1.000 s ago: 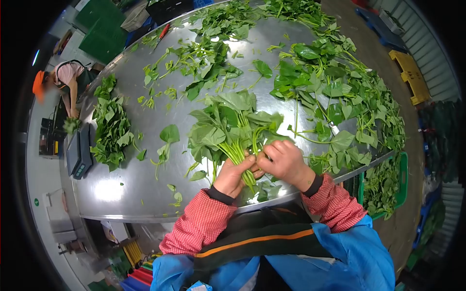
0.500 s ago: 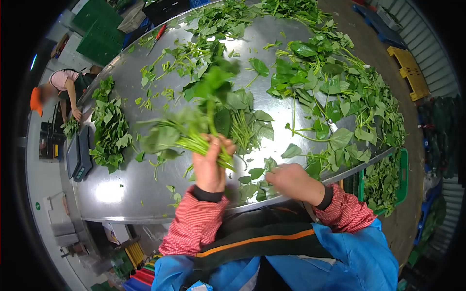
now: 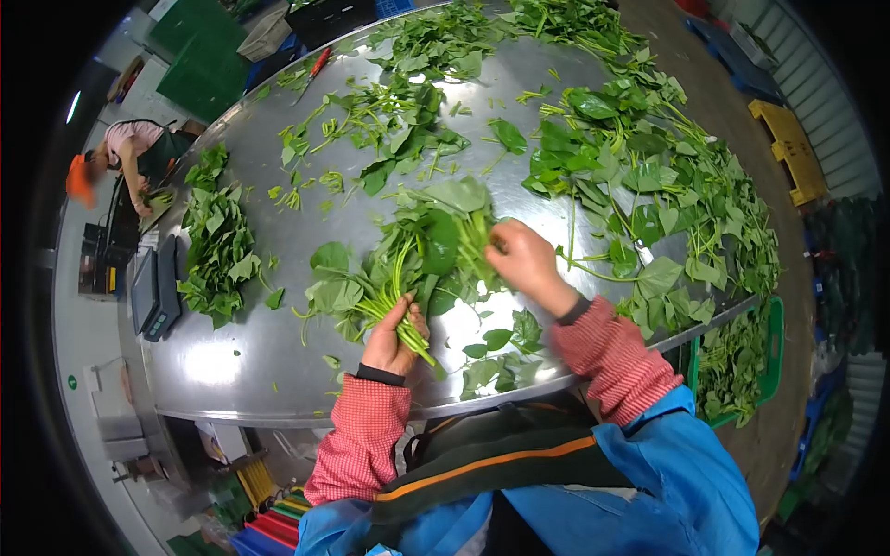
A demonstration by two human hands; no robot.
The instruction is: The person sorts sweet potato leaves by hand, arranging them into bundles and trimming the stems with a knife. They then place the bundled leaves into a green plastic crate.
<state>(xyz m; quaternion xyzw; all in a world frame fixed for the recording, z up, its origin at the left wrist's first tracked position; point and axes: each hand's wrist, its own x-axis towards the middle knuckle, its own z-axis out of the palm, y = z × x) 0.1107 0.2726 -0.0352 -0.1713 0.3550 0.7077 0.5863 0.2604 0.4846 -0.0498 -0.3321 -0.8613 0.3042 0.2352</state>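
My left hand (image 3: 394, 341) is closed round the stems of a bunch of leafy greens (image 3: 382, 301), low over the metal table. Its leaves spread away from me and the cut stem ends point towards my body. My right hand (image 3: 530, 267), fingers curled, is at the stems of another small pile of leafy greens (image 3: 451, 208) just beyond the bunch. Those stems are slightly blurred beside its fingertips, which seem to pinch them. A few loose leaves (image 3: 501, 343) lie on the table below my right hand.
The metal table (image 3: 278, 361) carries a long heap of greens (image 3: 667, 185) on the right and a row of bunches (image 3: 218, 246) on the left. Near that row stands a scale (image 3: 158, 289). A red-handled knife (image 3: 315, 69) lies far off. A co-worker (image 3: 139, 157) bends over the left edge.
My left hand has lowered the bunch towards the table. My right hand has moved from the loose leaves near the edge, up and left to the small pile's stems.
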